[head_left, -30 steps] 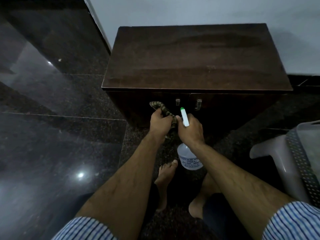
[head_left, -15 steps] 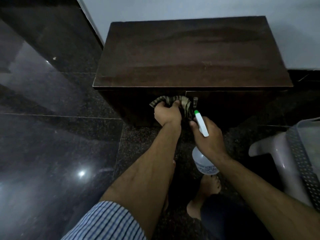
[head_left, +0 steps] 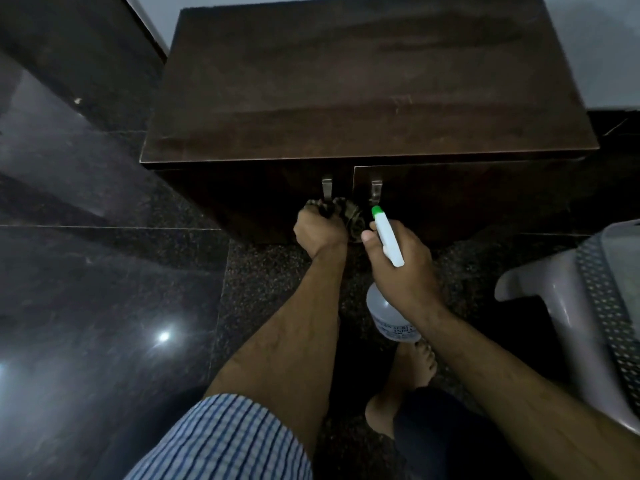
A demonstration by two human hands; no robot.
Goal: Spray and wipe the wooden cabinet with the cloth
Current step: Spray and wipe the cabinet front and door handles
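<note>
Two bare hands reach down to the front of a low wooden cabinet, seen from above. The left hand is curled into a fist round a bunched, patterned cloth and holds it against the cabinet's dark front, just below the left of two metal handles. Part of the cloth spills out to the right of the fist and lies just beside the thumb of the right hand.

The right hand is wrapped round the neck of a spray bottle. The bottle's white head lies across the top of the hand, and its green nozzle points at the cabinet front, close under the lower end of the right handle. The clear round body hangs below the hand and carries a printed label too blurred to read. Whether a finger rests on the trigger cannot be seen.

The cabinet is dark brown with a flat, streaky top, and it stands against a pale wall. Its two doors meet in a seam between the handles.

Polished dark stone floor spreads to the left and carries a small bright reflection, with speckled stone directly under the arms. Two bare feet stand below the bottle. A blue and white striped sleeve covers the left upper arm at the bottom edge. A grey plastic stool with a perforated panel sits at the right edge, apart from the cabinet.
</note>
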